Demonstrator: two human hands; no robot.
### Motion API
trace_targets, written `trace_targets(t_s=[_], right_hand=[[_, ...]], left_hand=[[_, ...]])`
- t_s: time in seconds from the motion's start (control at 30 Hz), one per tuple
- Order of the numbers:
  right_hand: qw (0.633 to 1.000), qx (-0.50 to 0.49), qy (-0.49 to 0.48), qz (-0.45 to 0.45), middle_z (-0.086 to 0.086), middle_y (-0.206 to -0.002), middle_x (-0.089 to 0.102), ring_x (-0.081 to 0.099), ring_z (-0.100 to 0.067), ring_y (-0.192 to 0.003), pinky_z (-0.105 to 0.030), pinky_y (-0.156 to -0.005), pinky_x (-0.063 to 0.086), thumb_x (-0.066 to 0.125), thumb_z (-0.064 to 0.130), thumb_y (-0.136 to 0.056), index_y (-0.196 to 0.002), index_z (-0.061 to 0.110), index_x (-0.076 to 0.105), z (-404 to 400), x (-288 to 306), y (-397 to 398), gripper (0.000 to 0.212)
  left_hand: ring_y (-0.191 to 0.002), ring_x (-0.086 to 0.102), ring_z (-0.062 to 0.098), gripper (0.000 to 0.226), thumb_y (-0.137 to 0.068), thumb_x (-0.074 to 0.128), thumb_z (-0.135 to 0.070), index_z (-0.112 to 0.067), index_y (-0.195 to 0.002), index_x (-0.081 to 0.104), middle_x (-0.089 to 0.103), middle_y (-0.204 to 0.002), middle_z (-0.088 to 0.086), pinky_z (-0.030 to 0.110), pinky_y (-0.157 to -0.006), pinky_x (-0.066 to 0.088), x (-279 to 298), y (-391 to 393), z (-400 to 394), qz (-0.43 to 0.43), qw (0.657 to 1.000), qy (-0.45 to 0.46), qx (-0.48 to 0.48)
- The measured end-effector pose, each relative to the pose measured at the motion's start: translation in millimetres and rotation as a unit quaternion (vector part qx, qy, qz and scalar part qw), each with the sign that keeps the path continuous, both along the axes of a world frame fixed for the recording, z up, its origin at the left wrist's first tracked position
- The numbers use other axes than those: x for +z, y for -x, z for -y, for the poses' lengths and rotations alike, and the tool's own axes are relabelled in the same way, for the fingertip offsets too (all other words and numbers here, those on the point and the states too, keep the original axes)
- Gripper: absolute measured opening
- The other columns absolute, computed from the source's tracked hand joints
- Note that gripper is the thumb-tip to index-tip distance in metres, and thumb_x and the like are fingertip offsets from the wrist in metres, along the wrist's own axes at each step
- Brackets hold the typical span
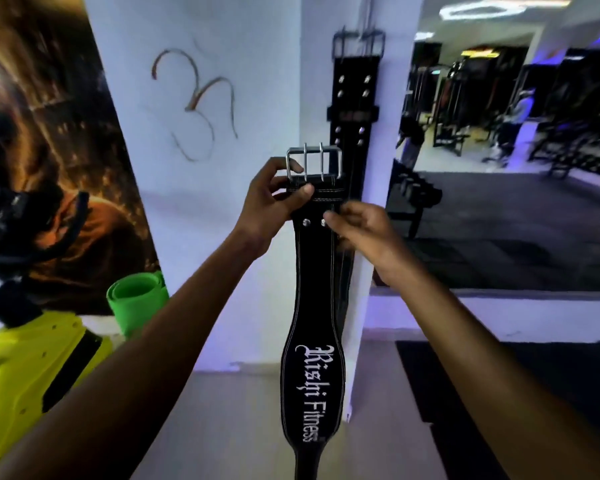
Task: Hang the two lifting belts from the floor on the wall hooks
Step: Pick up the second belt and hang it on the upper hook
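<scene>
A black lifting belt (314, 289) with white lettering hangs straight down in front of me, its silver double-prong buckle (314, 164) at the top. My left hand (274, 199) grips the belt just under the buckle, thumb across the strap. My right hand (361, 223) pinches the strap's right edge near two rivets. Behind it, a second black belt (354, 98) hangs by its buckle from a hook (364, 32) high on the white pillar.
A white pillar (222, 133) with a brown painted symbol stands ahead. A green rolled mat (136, 299) and a yellow machine (32, 368) are at the lower left. Gym equipment and a dark floor mat (534, 375) lie to the right.
</scene>
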State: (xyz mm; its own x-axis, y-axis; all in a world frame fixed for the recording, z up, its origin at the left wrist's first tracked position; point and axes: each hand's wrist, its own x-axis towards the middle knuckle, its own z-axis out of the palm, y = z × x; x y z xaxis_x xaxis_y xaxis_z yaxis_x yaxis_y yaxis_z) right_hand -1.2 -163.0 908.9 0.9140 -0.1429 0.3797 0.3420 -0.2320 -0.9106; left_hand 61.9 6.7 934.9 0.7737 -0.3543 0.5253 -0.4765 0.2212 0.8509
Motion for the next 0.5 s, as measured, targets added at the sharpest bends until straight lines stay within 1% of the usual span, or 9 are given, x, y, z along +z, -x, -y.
trace_targets(t_s=[0.07,0.1,0.17,0.23,0.3,0.33,0.37,0.43,0.5], right_hand=[[0.998,-0.029,-0.007,0.046,-0.003,-0.075,0.07,0.063,-0.014,-0.072,-0.028,-0.063,0.047,0.071,0.024,-0.089,-0.081,0.006,0.066,12,32,-3,0.021],[0.998,-0.029,-0.021,0.06,0.003,-0.07,0.071,0.065,-0.01,-0.067,-0.024,-0.062,0.049,0.071,0.019,-0.089,-0.077,0.009,0.066,13,44,-2,0.016],[0.995,-0.028,-0.038,0.086,0.01,-0.065,0.073,0.068,-0.002,-0.064,-0.017,-0.059,0.053,0.069,0.007,-0.089,-0.079,0.016,0.066,18,58,-1,0.013],[0.993,-0.038,-0.04,0.104,0.009,-0.072,0.076,0.07,-0.005,-0.071,-0.023,-0.071,0.058,0.071,0.005,-0.087,-0.086,0.017,0.069,21,60,0,0.013],[0.993,-0.048,-0.03,0.102,-0.005,-0.079,0.077,0.067,-0.011,-0.073,-0.029,-0.073,0.055,0.074,0.01,-0.084,-0.086,0.011,0.071,25,43,2,0.004],[0.994,-0.057,-0.022,0.093,-0.013,-0.078,0.076,0.063,-0.011,-0.071,-0.028,-0.069,0.051,0.075,0.014,-0.084,-0.085,0.006,0.07,28,28,2,0.009],[0.995,-0.067,-0.017,0.077,-0.011,-0.071,0.074,0.059,-0.008,-0.067,-0.023,-0.064,0.047,0.076,0.014,-0.083,-0.083,0.005,0.069,29,13,4,0.012],[0.997,-0.071,-0.006,0.029,0.008,-0.058,0.067,0.052,-0.001,-0.056,-0.019,-0.054,0.04,0.077,0.011,-0.083,-0.075,0.009,0.067,31,-27,11,0.013],[0.997,-0.07,0.001,-0.037,0.013,-0.06,0.066,0.056,-0.001,-0.056,-0.021,-0.057,0.044,0.079,0.013,-0.081,-0.074,0.011,0.067,33,-60,22,0.013]], left_hand=[[-0.08,0.068,0.025,0.024,-0.091,0.067,0.0,-0.018,-0.098,0.054,0.068,-0.1,0.017,0.038,-0.069,0.061,32,2,15,0.027,1.0,0.004,-0.004],[-0.078,0.068,0.024,0.024,-0.091,0.068,0.0,-0.018,-0.096,0.054,0.068,-0.098,0.015,0.036,-0.067,0.061,44,3,21,0.034,0.999,0.01,0.002],[-0.071,0.067,0.019,0.024,-0.09,0.068,0.001,-0.019,-0.092,0.055,0.066,-0.091,0.011,0.032,-0.063,0.06,70,5,33,0.043,0.998,0.032,0.014],[-0.068,0.066,0.017,0.024,-0.089,0.069,0.001,-0.019,-0.09,0.056,0.064,-0.086,0.01,0.029,-0.06,0.06,92,6,43,0.044,0.997,0.053,0.018],[-0.066,0.065,0.016,0.024,-0.089,0.07,0.001,-0.019,-0.09,0.056,0.062,-0.085,0.009,0.027,-0.056,0.058,114,6,49,0.049,0.997,0.064,0.019],[-0.065,0.064,0.016,0.024,-0.089,0.07,0.001,-0.019,-0.089,0.056,0.062,-0.084,0.009,0.027,-0.056,0.057,125,7,51,0.052,0.996,0.068,0.019],[-0.064,0.065,0.015,0.024,-0.089,0.07,0.0,-0.019,-0.089,0.056,0.062,-0.084,0.009,0.028,-0.056,0.058,135,6,52,0.056,0.996,0.069,0.019],[-0.063,0.066,0.015,0.023,-0.089,0.07,-0.001,-0.019,-0.089,0.056,0.063,-0.084,0.009,0.03,-0.06,0.059,151,4,52,0.062,0.996,0.065,0.025],[-0.062,0.067,0.015,0.023,-0.09,0.069,-0.001,-0.019,-0.088,0.056,0.065,-0.083,0.01,0.033,-0.063,0.058,160,2,50,0.06,0.996,0.061,0.027]])
